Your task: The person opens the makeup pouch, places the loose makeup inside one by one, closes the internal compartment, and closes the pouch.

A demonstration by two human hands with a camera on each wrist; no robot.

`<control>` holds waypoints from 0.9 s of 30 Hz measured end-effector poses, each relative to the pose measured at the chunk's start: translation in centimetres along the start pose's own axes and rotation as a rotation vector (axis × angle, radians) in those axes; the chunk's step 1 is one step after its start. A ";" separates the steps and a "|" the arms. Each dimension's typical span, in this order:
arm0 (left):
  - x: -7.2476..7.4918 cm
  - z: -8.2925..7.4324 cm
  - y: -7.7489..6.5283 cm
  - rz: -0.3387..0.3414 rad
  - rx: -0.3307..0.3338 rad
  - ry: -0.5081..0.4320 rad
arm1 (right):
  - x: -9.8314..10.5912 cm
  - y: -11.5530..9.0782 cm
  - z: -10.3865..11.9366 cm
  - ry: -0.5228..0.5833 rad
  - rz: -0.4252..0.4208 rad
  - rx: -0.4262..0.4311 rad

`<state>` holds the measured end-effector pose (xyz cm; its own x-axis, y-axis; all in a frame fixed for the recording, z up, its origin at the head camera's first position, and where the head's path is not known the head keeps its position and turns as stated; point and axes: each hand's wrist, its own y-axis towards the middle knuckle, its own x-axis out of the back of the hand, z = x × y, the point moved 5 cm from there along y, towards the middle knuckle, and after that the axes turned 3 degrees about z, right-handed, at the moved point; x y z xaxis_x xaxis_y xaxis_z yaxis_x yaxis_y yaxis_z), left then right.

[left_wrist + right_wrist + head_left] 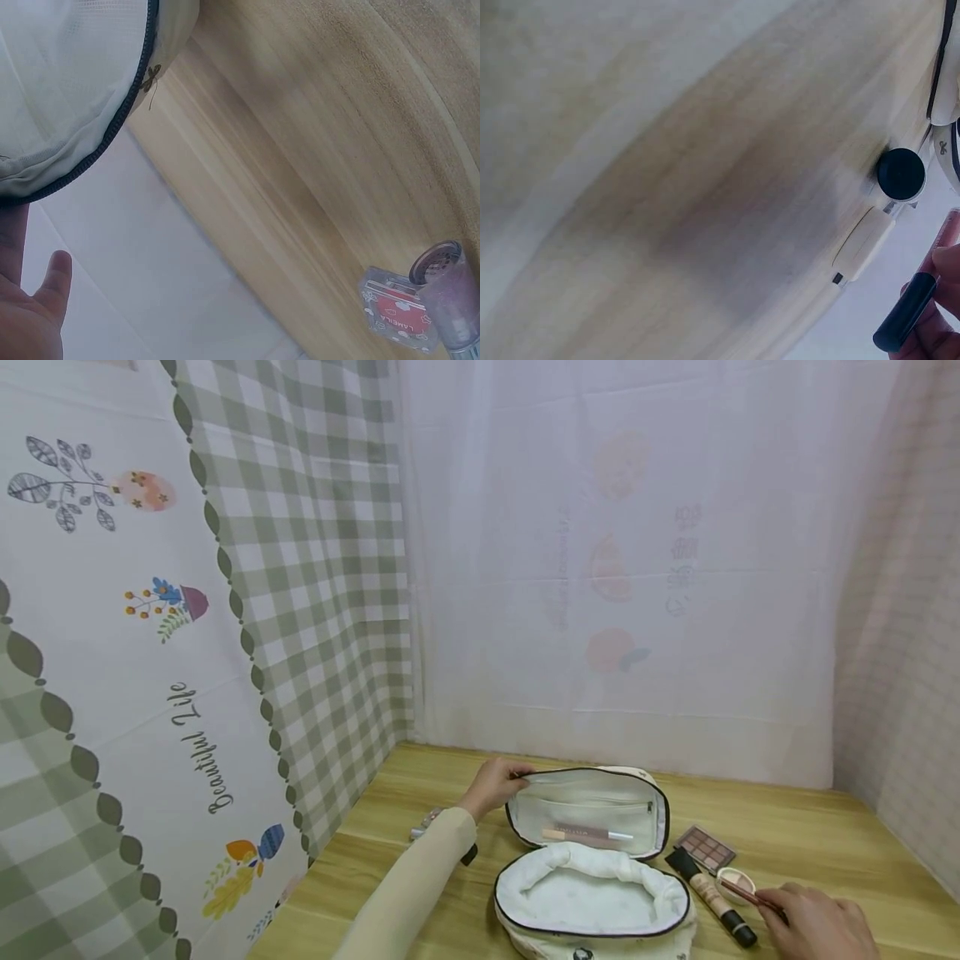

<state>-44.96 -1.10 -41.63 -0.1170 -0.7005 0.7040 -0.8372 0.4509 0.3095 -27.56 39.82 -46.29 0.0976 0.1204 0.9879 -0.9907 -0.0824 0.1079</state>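
A cream makeup bag [592, 943] with black zip edging lies unzipped, its padded white inside showing. My left hand [495, 787] grips the left edge of its raised lid [585, 793]; in the left wrist view, the lid hides part of the fingers. A slim tube with a pale cap [588, 835] lies at the lid's lower inner side. To the right of the bag, my right hand [821, 922] pinches a pink lip gloss [945, 236] with a black cap. In the head view the lip gloss crosses over a round compact [735, 881].
Beside the compact lie a beige tube with black ends [712, 897] and a brown eyeshadow palette [705, 847]. Left of the bag, partly behind my left forearm, are small cosmetics, including a clear case with a red label [401, 311]. Curtains hang around the wooden table [802, 827].
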 end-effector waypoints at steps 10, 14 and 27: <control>0.0 0.0 0.1 -0.004 -0.017 0.019 | 1.3 -0.3 2.2 0.043 -0.206 0.073; 0.0 0.1 0.1 -0.009 -0.010 0.020 | 1.5 0.3 2.8 0.077 -0.189 0.061; 0.1 -0.2 0.0 0.005 0.005 0.007 | 2.4 2.0 6.2 -0.007 -0.451 0.193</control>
<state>-44.84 -1.05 -41.45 -0.1177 -0.6942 0.7101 -0.8394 0.4516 0.3024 -28.73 33.83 -43.02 0.5146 0.1799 0.8384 -0.8138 -0.2055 0.5436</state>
